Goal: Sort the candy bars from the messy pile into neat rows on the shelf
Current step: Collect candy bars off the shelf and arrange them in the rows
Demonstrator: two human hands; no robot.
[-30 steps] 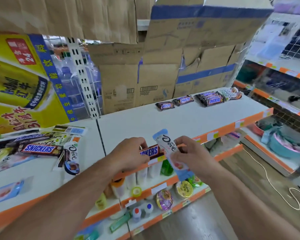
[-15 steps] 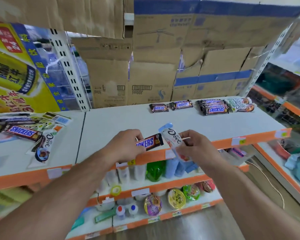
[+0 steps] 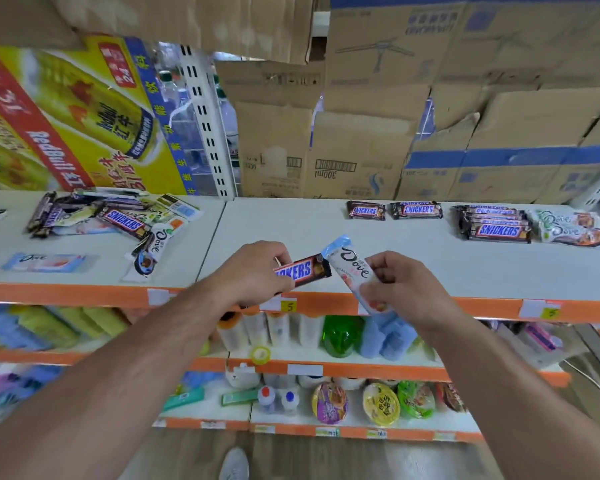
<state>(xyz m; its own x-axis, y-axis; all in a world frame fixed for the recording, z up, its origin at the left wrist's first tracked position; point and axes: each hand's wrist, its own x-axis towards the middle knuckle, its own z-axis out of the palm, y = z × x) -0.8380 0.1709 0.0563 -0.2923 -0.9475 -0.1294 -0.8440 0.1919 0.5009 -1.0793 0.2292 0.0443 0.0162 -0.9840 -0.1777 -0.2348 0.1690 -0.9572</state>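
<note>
The curled fingers (image 3: 274, 254) of the left hand (image 3: 253, 271) pinch one end of a brown plastic-wrapped Snickers bar (image 3: 303, 270), and its free end points right. Just beside it, the fingers (image 3: 383, 268) and thumb of the right hand (image 3: 407, 292) grip the lower half of a long white and pale-blue Dove bar (image 3: 350, 266), tilted with its blue end up and to the left. The tips of the two bars come together, though I cannot tell whether they touch. Both hang above the near edge of the flat white shelf (image 3: 291, 226) with its orange front strip. On the far left of the shelf lies the messy pile (image 3: 111, 216) of Snickers and Dove wrappers crossing over one another. A white Dove packet (image 3: 151, 249) trails off its near side, and a flat pale-blue packet (image 3: 44, 262) lies alone nearer the left. Along the far right sit two single Snickers bars (image 3: 392, 210) side by side, then a neat Snickers stack (image 3: 496, 226) with two white Dove bars (image 3: 568, 226) just to its right. Brown cardboard boxes (image 3: 361, 150) stand behind the shelf, and a yellow Red Bull poster (image 3: 84, 116) rises behind the pile.
</note>
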